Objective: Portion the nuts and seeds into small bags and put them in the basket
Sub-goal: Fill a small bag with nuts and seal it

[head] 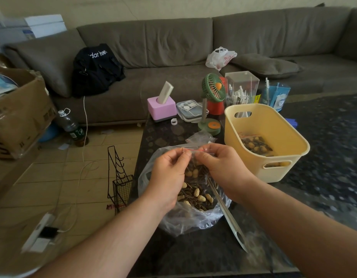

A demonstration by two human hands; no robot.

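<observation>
I am pinching the small zip bag's (pixel 195 157) seal with my left hand (pixel 169 173) and right hand (pixel 219 167); next, dropping it into the yellow basket (pixel 278 173) near the bench's right edge.

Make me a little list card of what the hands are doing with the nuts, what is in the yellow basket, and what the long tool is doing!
left hand: pinches small bag's top
right hand: pinches the same top
small bag: holds peanuts and seeds, above big bag
big bag: open, nuts inside
yellow basket: one filled bag inside
scoop: rests in big bag
</observation>
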